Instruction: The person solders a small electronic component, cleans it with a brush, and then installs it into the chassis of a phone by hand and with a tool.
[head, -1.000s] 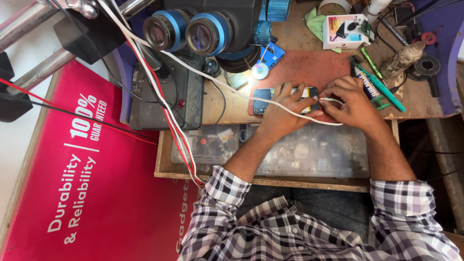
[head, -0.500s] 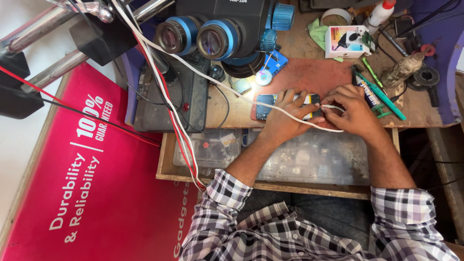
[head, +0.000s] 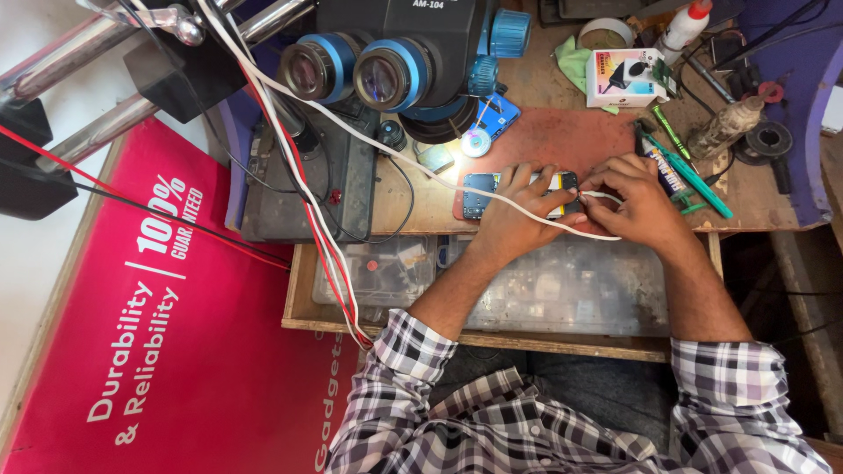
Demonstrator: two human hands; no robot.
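Note:
An opened phone (head: 481,191) with blue and yellow insides lies on a reddish-brown mat (head: 562,140) on the wooden bench. My left hand (head: 518,215) rests over the phone and presses it down, fingers spread across its middle. My right hand (head: 637,200) pinches the end of a white cable (head: 527,215) just right of the phone's end. The cable runs across my left hand and up to the left under the microscope.
A stereo microscope (head: 404,61) with blue-ringed eyepieces hangs above the bench. Green-handled tools (head: 694,180), a small white box (head: 625,77), a tape roll (head: 606,35) and a glue bottle (head: 685,22) lie at the right. An open drawer (head: 562,290) holds clear plastic cases. A red banner (head: 158,333) is at the left.
The view has shifted slightly. My hands stay on the phone, and the right hand's fingers have moved a little at the cable end.

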